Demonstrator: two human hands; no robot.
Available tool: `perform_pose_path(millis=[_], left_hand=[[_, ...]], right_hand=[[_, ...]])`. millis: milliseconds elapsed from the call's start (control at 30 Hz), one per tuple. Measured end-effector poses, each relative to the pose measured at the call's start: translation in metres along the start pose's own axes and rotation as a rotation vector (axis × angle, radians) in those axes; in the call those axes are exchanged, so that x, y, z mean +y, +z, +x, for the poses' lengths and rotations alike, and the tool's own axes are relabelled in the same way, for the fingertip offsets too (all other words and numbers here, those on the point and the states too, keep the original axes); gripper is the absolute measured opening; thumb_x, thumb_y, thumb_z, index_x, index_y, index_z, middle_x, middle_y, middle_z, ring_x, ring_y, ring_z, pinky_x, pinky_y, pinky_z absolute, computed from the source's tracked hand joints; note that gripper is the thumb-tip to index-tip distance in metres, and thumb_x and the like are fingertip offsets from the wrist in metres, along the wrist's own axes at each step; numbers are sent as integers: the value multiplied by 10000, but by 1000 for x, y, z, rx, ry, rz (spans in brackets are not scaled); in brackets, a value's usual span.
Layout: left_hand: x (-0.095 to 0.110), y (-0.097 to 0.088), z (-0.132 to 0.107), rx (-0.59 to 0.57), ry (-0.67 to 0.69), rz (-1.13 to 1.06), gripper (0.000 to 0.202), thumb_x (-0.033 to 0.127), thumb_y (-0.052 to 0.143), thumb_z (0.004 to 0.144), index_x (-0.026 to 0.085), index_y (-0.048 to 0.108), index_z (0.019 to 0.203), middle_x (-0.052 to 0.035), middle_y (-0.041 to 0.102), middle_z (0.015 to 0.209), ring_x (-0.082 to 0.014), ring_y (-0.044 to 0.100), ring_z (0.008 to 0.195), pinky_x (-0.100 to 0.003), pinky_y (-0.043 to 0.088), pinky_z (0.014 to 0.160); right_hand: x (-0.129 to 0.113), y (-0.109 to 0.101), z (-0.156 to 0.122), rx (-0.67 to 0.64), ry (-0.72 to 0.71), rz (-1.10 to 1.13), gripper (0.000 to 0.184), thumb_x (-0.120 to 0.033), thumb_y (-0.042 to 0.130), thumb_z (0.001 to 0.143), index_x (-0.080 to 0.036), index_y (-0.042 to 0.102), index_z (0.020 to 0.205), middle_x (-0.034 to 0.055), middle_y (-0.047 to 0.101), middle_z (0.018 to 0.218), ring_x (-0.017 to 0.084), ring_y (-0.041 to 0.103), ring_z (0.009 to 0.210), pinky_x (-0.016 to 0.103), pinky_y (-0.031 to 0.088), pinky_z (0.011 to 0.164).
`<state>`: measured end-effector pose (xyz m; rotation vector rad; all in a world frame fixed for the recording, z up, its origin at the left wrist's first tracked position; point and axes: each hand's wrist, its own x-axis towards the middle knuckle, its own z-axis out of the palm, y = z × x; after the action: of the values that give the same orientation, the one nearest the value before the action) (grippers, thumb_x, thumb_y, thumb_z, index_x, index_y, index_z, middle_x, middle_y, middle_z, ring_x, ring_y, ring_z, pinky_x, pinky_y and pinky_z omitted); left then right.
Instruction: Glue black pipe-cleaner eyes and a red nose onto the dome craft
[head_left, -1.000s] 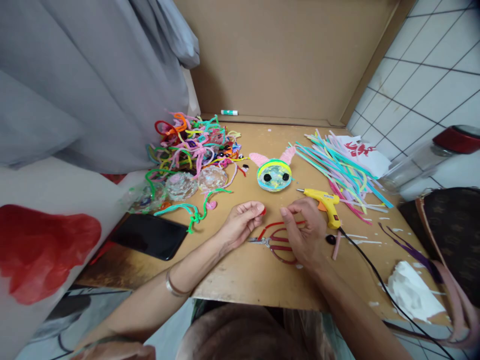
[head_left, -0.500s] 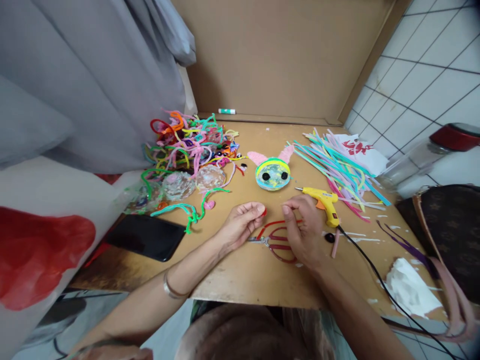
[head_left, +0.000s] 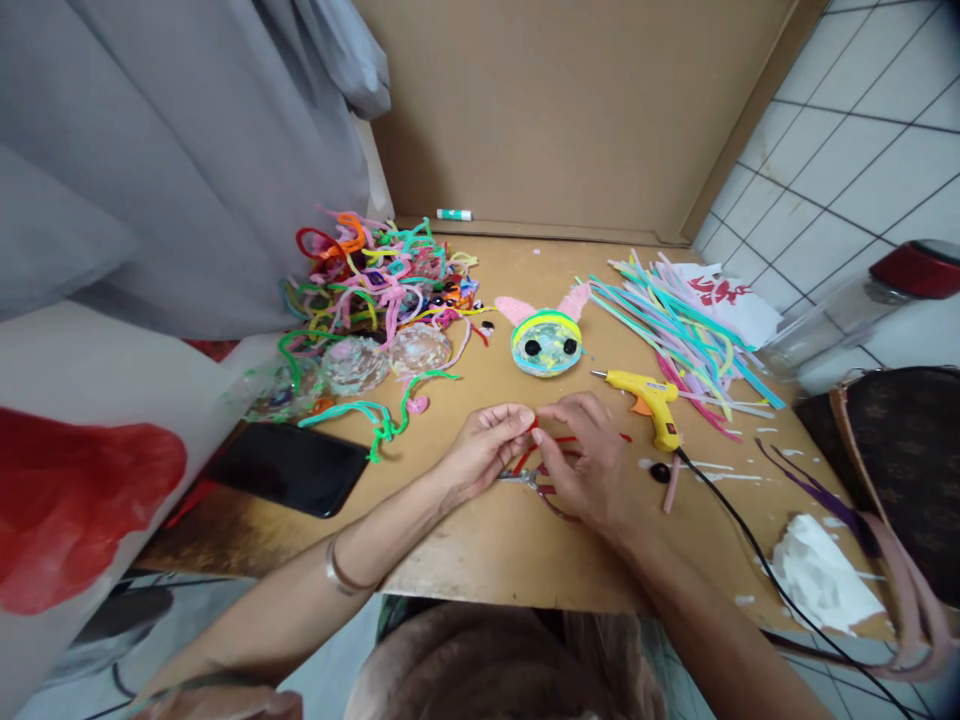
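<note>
My left hand (head_left: 491, 447) is closed in a pinch on a small curled piece of red pipe cleaner (head_left: 535, 423). Thumb and index finger of my right hand (head_left: 590, 458) meet the same red piece from the right. Below the hands lie scissors (head_left: 531, 478) with red handles, partly covered by my right hand, and a longer red pipe cleaner strand (head_left: 522, 461). Just beyond stands an animal face (head_left: 547, 350) with pink ears, black round eyes and a yellow-green band. A yellow glue gun (head_left: 646, 397) lies to the right of my right hand.
At the left are tangled pipe cleaners (head_left: 390, 280), round clear pieces (head_left: 356, 362) and a black phone (head_left: 289, 468). Straight pipe cleaners (head_left: 682, 320), a bottle (head_left: 825, 320), a black bead (head_left: 659, 472), crumpled tissue (head_left: 821, 575) and a brown bag (head_left: 900, 460) are at the right. The gun's cord (head_left: 750, 545) crosses the table.
My right hand has moved left, bringing its thumb and index finger to the red piece. My left hand keeps its pinch in nearly the same place.
</note>
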<state>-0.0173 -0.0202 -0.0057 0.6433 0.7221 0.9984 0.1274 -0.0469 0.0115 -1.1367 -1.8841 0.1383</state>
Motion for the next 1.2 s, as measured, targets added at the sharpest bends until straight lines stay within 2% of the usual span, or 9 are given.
perform_pose_path(millis=[367,500,600,733,933,1200], left_hand=[[1,3,1,1,-11,-46,321,317,839,576,83,650,689,34,537,569,-12,444,491,-131,363,511],[1,2,1,1,-21,-52,322,317,838,578,90,639,687,21,565,606,-17,460,507,-134,366,519],[1,1,1,7,-20,-58,313,312,835,582,94,634,682,27,551,598,-20,455,508,-139,365,520],[3,2,1,-10,-15,-63,305,309,829,591,94,629,672,33,529,576,-22,443,506,-141,365,522],[2,2,0,-9,-21,-46,310,317,827,593,97,622,668,31,521,575,-25,442,516,-138,359,522],[3,2,0,-43,-12,-18,310,330,813,614,96,613,649,28,506,558,-32,435,515,-146,344,509]], right_hand=[[-1,1,0,-3,-57,-36,104,-174,549,846,-185,596,938,54,598,827,196,548,801,351,428,693],[0,-1,-2,54,-86,-55,105,-145,562,839,-193,599,925,55,593,846,192,552,814,354,437,715],[-1,-5,-1,117,-57,-35,62,-142,569,846,-201,570,829,31,566,792,172,536,768,336,424,695],[-2,-9,2,131,4,10,173,-174,561,867,-211,470,724,-14,491,684,147,473,666,310,373,630],[-3,-5,4,76,43,77,126,-117,457,893,-210,495,818,10,525,771,158,494,758,302,398,683],[2,0,3,51,132,167,83,-148,488,874,-206,532,835,16,546,826,165,529,807,310,417,731]])
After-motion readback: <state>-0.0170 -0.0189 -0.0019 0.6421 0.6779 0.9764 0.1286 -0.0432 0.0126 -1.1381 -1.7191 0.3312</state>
